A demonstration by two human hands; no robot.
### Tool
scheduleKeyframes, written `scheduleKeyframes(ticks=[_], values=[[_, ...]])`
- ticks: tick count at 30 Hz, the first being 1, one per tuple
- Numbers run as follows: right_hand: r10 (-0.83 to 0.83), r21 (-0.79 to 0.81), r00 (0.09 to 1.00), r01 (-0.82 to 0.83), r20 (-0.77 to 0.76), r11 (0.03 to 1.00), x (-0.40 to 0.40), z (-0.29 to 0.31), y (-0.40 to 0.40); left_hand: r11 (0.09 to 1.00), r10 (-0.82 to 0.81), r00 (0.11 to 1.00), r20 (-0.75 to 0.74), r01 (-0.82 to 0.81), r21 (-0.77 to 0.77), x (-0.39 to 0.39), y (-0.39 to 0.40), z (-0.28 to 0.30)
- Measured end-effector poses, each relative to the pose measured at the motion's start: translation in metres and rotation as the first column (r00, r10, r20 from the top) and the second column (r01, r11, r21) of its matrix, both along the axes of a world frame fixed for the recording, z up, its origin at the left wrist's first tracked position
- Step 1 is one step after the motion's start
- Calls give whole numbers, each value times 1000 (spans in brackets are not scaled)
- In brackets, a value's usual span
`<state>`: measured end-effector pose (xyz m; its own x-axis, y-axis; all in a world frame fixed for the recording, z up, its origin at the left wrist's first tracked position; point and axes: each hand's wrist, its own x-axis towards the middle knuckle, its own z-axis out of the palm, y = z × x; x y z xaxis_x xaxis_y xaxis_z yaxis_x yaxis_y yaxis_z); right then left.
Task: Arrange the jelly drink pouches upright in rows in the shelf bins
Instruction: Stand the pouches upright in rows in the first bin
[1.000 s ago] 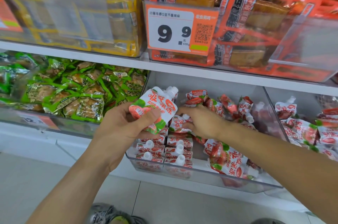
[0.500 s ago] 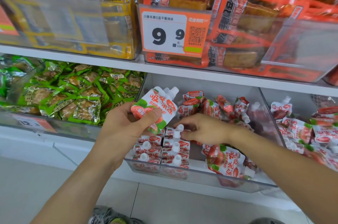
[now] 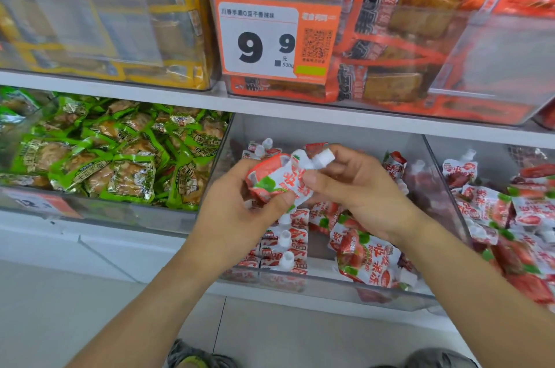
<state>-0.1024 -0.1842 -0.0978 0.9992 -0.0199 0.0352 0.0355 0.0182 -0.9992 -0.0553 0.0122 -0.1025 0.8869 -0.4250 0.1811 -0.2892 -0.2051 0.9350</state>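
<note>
**Both hands turning one pouch above the clear bin**

Fingers (image 3: 303, 178) of the right hand (image 3: 357, 190) pinched the upper part of a jelly drink pouch (image 3: 282, 178) near its white cap (image 3: 326, 157), while the left hand (image 3: 237, 211) curled under its lower edge, thumb pressed on the front. Held tilted just above the clear bin (image 3: 330, 286), it was probably being squared for the upright row (image 3: 285, 244) at the bin's left front. Loose pouches (image 3: 366, 259) lay flat to the row's right, unsorted.

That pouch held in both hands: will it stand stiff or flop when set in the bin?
Likely floppy: the pouch creases between the left hand and right hand. Its glossy film looks slippery. It would probably tip unless leaning on neighbours.
</note>
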Motion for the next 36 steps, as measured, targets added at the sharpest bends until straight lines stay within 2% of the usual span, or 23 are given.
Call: scheduleKeyframes(ticks=[3, 5, 7, 9, 10, 11, 13, 16, 18, 20, 21, 23, 26, 28, 30, 36], values=[[-170, -117, 983, 178, 75, 977, -5, 6, -9, 960, -101, 981, 165, 52, 277, 5, 1, -11], [-309, -259, 943, 331, 123, 907, -9, 13, -23, 887, -215, 947, 237, 87, 454, 8, 3, -20], [-405, -477, 888, 458, 216, 750, -9, 17, -35, 811, -317, 903, 290, 100, 576, 8, 1, -26], [-348, -681, 894, 443, 284, 583, -1, 14, -40, 797, -338, 889, 309, 95, 597, 7, -2, -28], [-307, -739, 915, 394, 261, 546, 4, 11, -39, 814, -309, 896, 318, 76, 576, 7, -4, -28], [-268, -765, 939, 333, 216, 551, 9, 7, -34, 842, -264, 906, 330, 50, 538, 7, -5, -27], [-158, -735, 977, 212, 144, 645, 15, 1, -20, 901, -166, 934, 316, 13, 434, 8, -9, -22], [46, -534, 998, -12, 49, 845, 14, 5, -3, 930, -85, 941, 326, -42, 365, 16, -11, -16], [128, -449, 991, -134, -42, 883, 15, 11, -11, 911, -51, 918, 394, -120, 396, 22, -8, -12], [69, -526, 995, -100, -78, 845, 25, 9, -31, 918, 10, 917, 399, -167, 360, 23, -5, -6], [24, -619, 996, -74, -89, 782, 33, 5, -41, 929, 38, 920, 391, -177, 324, 22, -4, -4], [51, -791, 980, -184, -191, 584, 49, -5, -48, 944, 74, 922, 381, -188, 270, 19, -3, 0], [197, -869, 900, -430, -389, 247, 64, -23, -37, 950, 85, 923, 375, -189, 248, 15, -4, 3], [228, -883, 866, -467, -446, 49, 69, -31, -32, 953, 89, 926, 367, -187, 240, 14, -4, 4], [237, -885, 854, -461, -462, -63, 72, -34, -30, 953, 95, 933, 347, -187, 240, 13, -5, 4], [155, -813, 803, -541, -576, -216, 79, -33, -22, 959, 80, 941, 328, -163, 234, 12, -4, 5]])
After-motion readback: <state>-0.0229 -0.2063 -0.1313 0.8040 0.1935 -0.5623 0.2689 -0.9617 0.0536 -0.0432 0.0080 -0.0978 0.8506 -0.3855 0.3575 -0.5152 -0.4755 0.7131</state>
